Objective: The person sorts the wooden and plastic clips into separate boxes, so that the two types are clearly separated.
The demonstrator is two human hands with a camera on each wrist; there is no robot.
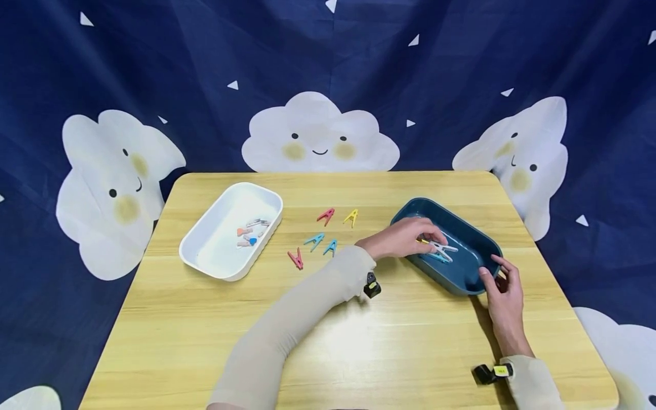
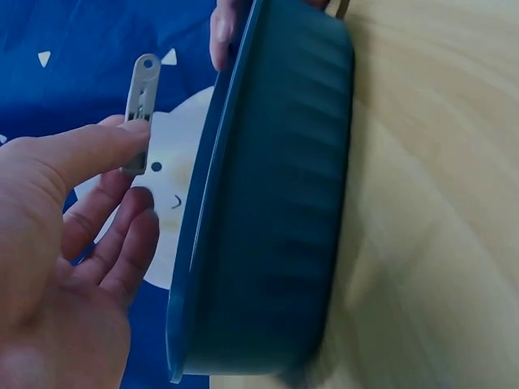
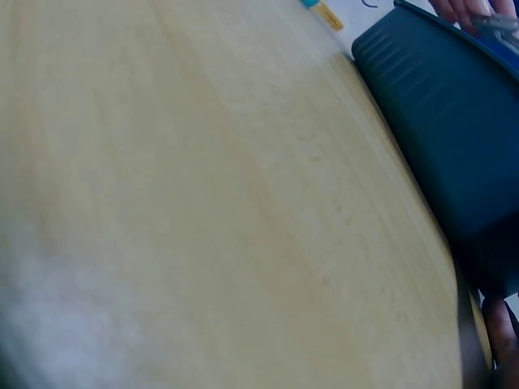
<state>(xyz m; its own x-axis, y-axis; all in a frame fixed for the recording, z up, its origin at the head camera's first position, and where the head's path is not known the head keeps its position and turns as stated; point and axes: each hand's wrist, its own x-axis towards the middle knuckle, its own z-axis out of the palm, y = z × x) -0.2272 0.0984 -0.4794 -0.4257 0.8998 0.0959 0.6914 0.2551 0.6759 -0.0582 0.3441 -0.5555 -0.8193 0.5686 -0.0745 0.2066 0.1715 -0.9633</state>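
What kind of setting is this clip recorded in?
Probably a staged tabletop recording setup rather than a lived-in room: a wooden table stands before a hung navy cloud-print backdrop, with a white tray, a blue tray and loose coloured clothespins laid out.

I see a light wooden table (image 1: 205,341) with rounded corners and a pale lengthwise grain, filling the lower half of my head view. Behind its far edge hangs a dark navy cloth backdrop (image 1: 441,85), loosely creased, printed with smiling white clouds (image 1: 320,136) with blushed cheeks and small white triangles (image 1: 233,85). The light is soft and even.
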